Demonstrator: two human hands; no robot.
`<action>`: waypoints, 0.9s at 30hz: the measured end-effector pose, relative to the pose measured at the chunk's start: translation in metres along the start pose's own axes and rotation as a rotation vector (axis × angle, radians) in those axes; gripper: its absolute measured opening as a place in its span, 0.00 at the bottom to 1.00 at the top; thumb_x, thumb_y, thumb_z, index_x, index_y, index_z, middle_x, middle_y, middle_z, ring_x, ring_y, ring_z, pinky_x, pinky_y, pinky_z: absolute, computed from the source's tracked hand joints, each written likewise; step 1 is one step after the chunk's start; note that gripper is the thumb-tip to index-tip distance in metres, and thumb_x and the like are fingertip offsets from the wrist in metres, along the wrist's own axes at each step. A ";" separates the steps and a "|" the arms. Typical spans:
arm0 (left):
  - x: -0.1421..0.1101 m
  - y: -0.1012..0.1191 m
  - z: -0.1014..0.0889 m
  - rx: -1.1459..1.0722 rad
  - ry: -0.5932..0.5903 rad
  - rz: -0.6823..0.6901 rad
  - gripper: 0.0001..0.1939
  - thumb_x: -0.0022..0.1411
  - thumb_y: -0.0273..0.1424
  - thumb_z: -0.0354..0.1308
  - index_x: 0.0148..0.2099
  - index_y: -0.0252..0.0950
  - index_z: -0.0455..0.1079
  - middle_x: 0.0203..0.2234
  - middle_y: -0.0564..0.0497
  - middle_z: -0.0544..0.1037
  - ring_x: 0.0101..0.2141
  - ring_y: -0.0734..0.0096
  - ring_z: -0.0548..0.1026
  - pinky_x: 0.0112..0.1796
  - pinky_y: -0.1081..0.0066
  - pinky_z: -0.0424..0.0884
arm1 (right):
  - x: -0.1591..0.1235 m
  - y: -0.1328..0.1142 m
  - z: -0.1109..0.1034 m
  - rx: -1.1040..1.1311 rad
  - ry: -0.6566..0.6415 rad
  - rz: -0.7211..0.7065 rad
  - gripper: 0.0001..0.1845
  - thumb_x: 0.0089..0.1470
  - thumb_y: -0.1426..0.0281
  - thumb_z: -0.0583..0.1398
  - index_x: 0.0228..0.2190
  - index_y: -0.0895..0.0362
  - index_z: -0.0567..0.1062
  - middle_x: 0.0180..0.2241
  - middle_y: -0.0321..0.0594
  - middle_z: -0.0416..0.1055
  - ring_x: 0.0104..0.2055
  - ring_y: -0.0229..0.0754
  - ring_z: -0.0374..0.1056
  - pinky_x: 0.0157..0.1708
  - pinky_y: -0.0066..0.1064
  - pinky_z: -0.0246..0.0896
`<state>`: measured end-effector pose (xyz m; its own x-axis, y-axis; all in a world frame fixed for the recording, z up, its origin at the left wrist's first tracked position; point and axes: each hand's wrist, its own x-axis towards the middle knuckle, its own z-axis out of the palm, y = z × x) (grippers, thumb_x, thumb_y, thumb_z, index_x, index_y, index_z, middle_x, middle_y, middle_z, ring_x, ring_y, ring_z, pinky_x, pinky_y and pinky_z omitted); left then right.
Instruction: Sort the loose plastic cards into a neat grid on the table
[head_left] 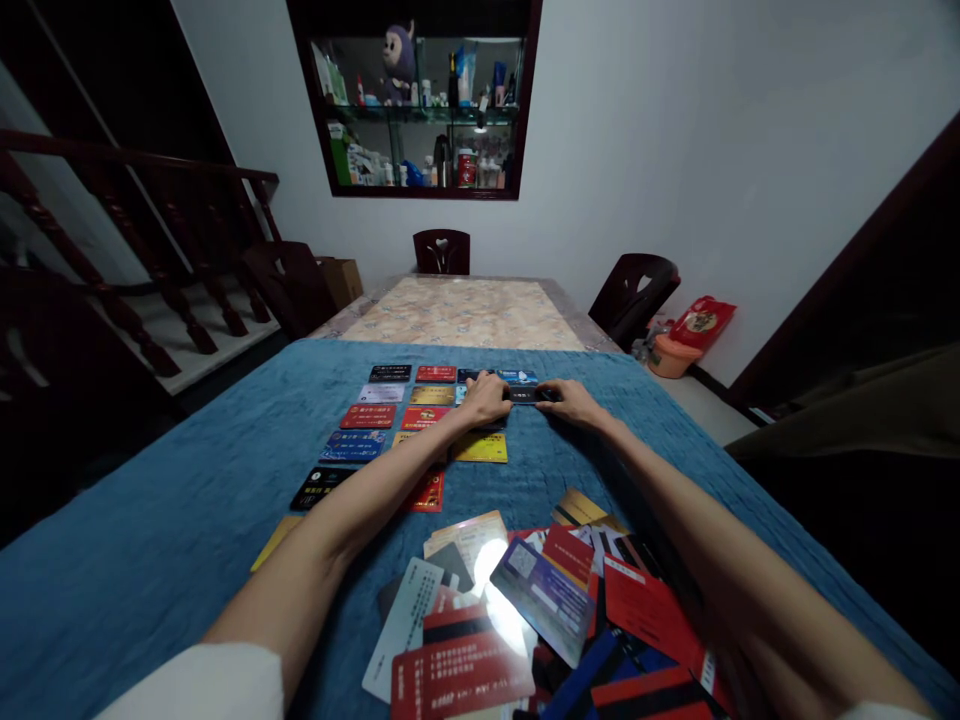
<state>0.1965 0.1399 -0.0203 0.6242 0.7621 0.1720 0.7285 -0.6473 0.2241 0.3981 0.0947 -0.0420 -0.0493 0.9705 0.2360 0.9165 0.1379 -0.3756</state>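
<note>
The black card (523, 395) (pale lettering on top) lies flat, nearer than the blue card (520, 377), right of laid-out cards (368, 416); loose cards (546, 602) overlap in a heap.

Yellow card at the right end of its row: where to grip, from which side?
Probably the right short edge, with the right hand coming from the right. The yellow card looks flat, so only a thin edge offers purchase; bare blue cloth borders that end, while the left forearm crosses close on the other side.
</note>
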 end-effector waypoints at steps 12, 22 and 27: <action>0.000 0.003 0.001 0.004 0.004 -0.029 0.17 0.58 0.32 0.56 0.48 0.36 0.78 0.48 0.40 0.77 0.52 0.49 0.66 0.50 0.55 0.66 | 0.001 0.006 0.011 0.017 0.045 0.039 0.19 0.50 0.68 0.63 0.45 0.56 0.80 0.45 0.37 0.78 0.49 0.50 0.72 0.52 0.38 0.63; -0.001 0.005 -0.001 0.003 0.013 -0.008 0.15 0.56 0.30 0.57 0.45 0.35 0.78 0.45 0.41 0.78 0.52 0.48 0.64 0.49 0.54 0.64 | 0.001 0.002 0.010 0.015 0.057 0.043 0.17 0.49 0.69 0.63 0.43 0.55 0.81 0.43 0.38 0.79 0.48 0.51 0.73 0.49 0.36 0.65; -0.010 0.006 -0.005 0.006 0.052 0.038 0.16 0.57 0.31 0.56 0.47 0.36 0.76 0.48 0.42 0.75 0.54 0.49 0.62 0.51 0.53 0.61 | -0.006 0.000 0.003 0.024 0.062 0.026 0.21 0.50 0.68 0.64 0.47 0.57 0.79 0.44 0.41 0.79 0.45 0.50 0.74 0.47 0.36 0.66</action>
<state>0.1931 0.1283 -0.0162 0.6363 0.7364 0.2297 0.7061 -0.6759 0.2111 0.3974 0.0892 -0.0465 -0.0002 0.9599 0.2805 0.9075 0.1180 -0.4031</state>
